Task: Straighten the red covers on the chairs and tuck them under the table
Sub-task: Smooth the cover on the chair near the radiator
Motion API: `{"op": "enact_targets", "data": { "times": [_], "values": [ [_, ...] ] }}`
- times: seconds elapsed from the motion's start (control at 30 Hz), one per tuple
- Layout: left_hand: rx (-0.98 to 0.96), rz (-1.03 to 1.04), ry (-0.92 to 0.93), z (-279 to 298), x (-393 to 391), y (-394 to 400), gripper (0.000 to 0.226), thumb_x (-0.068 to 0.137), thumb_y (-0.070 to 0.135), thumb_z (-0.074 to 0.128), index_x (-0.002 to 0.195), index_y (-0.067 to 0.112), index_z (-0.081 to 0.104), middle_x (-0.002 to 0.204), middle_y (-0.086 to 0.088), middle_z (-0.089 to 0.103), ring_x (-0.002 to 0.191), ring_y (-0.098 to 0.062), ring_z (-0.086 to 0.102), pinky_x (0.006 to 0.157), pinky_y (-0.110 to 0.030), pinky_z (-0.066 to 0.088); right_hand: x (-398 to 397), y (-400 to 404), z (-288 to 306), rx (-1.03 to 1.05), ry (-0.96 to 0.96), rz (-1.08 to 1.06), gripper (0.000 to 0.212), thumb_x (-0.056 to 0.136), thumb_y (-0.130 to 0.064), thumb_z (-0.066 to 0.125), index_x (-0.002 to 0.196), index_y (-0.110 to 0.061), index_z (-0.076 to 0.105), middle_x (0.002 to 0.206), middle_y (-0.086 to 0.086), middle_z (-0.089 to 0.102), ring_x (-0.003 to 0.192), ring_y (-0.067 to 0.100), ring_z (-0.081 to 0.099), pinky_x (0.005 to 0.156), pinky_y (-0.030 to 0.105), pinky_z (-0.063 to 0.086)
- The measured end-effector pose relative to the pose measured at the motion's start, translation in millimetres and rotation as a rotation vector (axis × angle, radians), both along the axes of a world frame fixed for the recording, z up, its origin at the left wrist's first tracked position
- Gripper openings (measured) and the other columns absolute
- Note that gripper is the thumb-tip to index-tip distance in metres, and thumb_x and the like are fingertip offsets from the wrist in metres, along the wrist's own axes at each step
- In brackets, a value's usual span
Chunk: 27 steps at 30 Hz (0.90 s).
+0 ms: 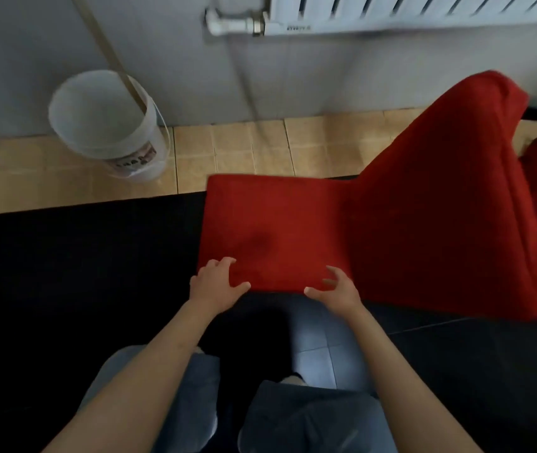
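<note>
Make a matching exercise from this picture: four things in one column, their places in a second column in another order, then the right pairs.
Things
1. white bucket
2. radiator
3. left hand
4. red cover

Places
A. on the wall at the top
B. on the near left corner of the covered seat
C. on the tan tiles by the wall, a stick leaning in it
D. draped over the chair's seat and back

Pairs: 1-C, 2-A, 3-B, 4-D
</note>
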<state>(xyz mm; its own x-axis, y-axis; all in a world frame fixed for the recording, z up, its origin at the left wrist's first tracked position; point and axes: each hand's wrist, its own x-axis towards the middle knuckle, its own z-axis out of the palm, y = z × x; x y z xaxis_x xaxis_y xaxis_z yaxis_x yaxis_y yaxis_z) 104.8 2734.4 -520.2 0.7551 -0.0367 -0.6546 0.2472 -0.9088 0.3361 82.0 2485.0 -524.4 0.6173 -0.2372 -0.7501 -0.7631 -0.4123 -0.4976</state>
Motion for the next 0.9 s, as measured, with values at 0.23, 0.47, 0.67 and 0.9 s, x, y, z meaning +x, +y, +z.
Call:
{"op": "enact_targets", "data": {
  "times": [0.23,0.47,0.67,0.9],
  "values": [
    [0.030,0.093,0.015,-141.1,6.3,-12.2,0.068,0.087,0.056,0.058,0.143,0.026,0.035,0.137,-0.008,0.044,0.125,-0.028,0.045,0.102,-0.043,0.038,18.9,-25.2,-135.2,-0.072,0.033,-0.008,0.086,0.071,-0.022,0.087,0.143,-0.013,0.042,0.131,0.016,0.057,0.120,0.022,0.056,0.100,0.031,0.044],
    [0.049,0.296,0.005,-233.6,-28.5,-52.4,0.074,0.088,0.050,0.059,0.147,0.026,0.022,0.141,-0.011,0.037,0.125,-0.031,0.042,0.102,-0.044,0.035,11.8,-29.2,-214.7,-0.289,0.012,-0.054,0.090,0.079,-0.037,0.078,0.150,-0.018,0.027,0.138,0.021,0.048,0.123,0.034,0.051,0.097,0.034,0.042],
    [-0.003,0.628,-0.049,-274.8,-42.3,-76.6,0.097,0.084,0.047,0.066,0.152,0.019,0.003,0.144,-0.022,0.030,0.124,-0.038,0.043,0.102,-0.051,0.039,-0.7,-28.4,-253.2,-0.349,0.087,-0.128,0.097,0.085,-0.042,0.071,0.154,-0.026,0.004,0.149,0.029,0.016,0.110,0.042,0.056,0.082,0.040,0.048],
    [0.086,0.668,-0.120,-301.1,-45.9,-88.4,0.101,0.082,0.051,0.067,0.152,0.017,0.001,0.147,-0.026,0.025,0.126,-0.043,0.039,0.105,-0.056,0.034,-2.2,-24.5,-278.4,-0.313,0.152,-0.162,0.110,0.085,-0.054,0.065,0.153,-0.024,-0.016,0.151,0.036,-0.024,0.124,0.052,0.046,0.100,0.046,0.043]
  ]
}}
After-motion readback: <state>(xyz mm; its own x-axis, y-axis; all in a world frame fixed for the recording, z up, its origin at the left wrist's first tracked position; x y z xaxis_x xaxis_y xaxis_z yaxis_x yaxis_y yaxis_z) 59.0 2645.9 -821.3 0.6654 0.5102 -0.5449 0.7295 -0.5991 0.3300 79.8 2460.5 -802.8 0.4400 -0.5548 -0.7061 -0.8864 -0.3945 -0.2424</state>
